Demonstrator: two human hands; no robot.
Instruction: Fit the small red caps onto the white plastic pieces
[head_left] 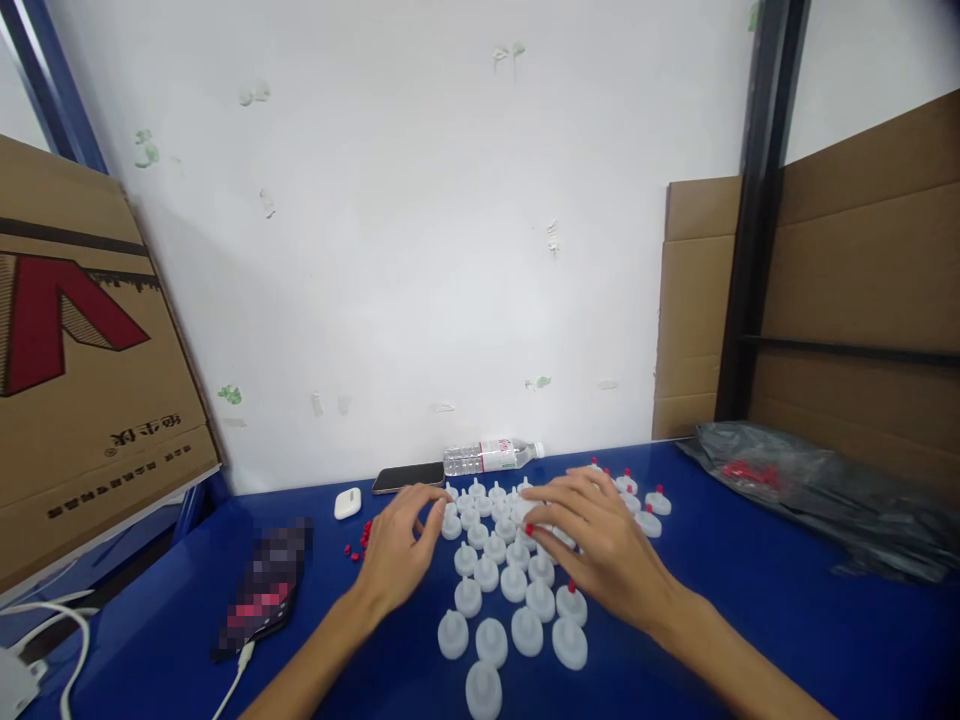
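Note:
My right hand (592, 530) is over the right side of a group of white plastic spout caps (514, 583). Its thumb and fingers close on a small red cap (529, 530), right by a white spout cap that the fingers partly hide. My left hand (401, 545) hovers at the group's left edge, loosely curved, thumb and forefinger near a white cap (451, 526); nothing shows between them. Several loose red caps (366, 535) lie beside the left hand, partly behind it. Red tips top several white caps on the right, such as one (658, 500).
A clear water bottle (491, 457) and a dark phone (409, 478) lie along the wall. On the left are a white earphone case (347, 503), a phone with a cable (262, 590) and a cardboard box (90, 420). A grey plastic bag (825, 490) with red pieces lies right.

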